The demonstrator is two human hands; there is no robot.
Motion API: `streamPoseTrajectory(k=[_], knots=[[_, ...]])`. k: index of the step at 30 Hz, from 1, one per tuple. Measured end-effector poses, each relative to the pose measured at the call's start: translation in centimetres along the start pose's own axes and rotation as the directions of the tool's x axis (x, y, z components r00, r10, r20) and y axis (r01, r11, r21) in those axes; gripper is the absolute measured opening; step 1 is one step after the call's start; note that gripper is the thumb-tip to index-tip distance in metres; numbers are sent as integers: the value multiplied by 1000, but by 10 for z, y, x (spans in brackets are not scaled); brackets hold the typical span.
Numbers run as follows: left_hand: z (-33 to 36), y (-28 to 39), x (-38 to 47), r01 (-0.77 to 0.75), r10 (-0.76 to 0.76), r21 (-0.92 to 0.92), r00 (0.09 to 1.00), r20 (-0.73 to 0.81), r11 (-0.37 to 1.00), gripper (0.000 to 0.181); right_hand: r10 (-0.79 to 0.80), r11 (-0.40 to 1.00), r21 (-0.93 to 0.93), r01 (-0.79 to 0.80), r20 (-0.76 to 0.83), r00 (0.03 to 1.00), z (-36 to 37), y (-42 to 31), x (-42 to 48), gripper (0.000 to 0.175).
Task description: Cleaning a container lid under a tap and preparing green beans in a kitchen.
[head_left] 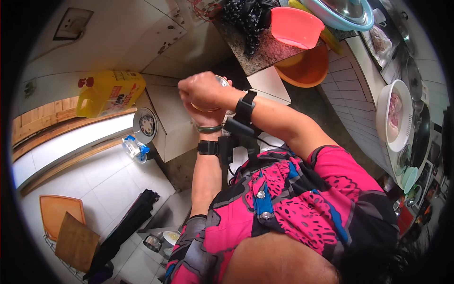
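Note:
A small round container with a gold-coloured rim (222, 81) is held between my two hands, in front of a white cabinet side. My left hand (210, 120), with a dark green bangle at its wrist, cups it from below. Across its top lies my right hand (203, 87), fingers curled over the rim. The right hand hides most of the container, so its contents cannot be seen. Each wrist wears a black strap with a small device.
A yellow detergent jug (113, 93) and a patterned round dish (145, 125) are at the left. On the granite counter (244, 58) stands a pink basin (297, 27); an orange basin (308, 69) is below its edge. A white basin (394, 115) holds raw meat at the right.

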State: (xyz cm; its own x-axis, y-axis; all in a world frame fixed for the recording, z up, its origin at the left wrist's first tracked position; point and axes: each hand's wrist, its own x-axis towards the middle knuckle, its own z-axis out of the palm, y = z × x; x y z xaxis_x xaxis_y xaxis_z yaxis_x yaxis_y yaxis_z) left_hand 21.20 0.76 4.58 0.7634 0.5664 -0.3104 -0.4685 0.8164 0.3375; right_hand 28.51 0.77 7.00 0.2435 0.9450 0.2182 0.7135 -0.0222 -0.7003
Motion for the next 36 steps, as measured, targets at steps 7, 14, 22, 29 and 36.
streamPoseTrajectory(k=[7, 14, 22, 29, 36], knots=[[-18, 12, -5, -103, 114, 135, 991, -73, 986, 81, -58, 998, 7, 60, -170, 984, 3, 29, -40, 13], [-10, 6, -6, -1, 12, 52, 976, -216, 999, 71, 4, 1000, -15, -8, -245, 969, 1, 40, -11, 15], [-7, 24, -9, -57, 64, 70, 993, -99, 996, 80, 416, 497, 755, -428, 225, 881, -11, 73, -8, 32], [2, 37, -16, 11, -10, -17, 998, 59, 1000, 81, 458, -653, 736, -177, 570, 683, -7, 96, -15, 24], [-9, 52, -30, -28, 31, -65, 999, 43, 998, 81, 307, -755, 647, -109, 496, 812, 0, 97, -19, 13]])
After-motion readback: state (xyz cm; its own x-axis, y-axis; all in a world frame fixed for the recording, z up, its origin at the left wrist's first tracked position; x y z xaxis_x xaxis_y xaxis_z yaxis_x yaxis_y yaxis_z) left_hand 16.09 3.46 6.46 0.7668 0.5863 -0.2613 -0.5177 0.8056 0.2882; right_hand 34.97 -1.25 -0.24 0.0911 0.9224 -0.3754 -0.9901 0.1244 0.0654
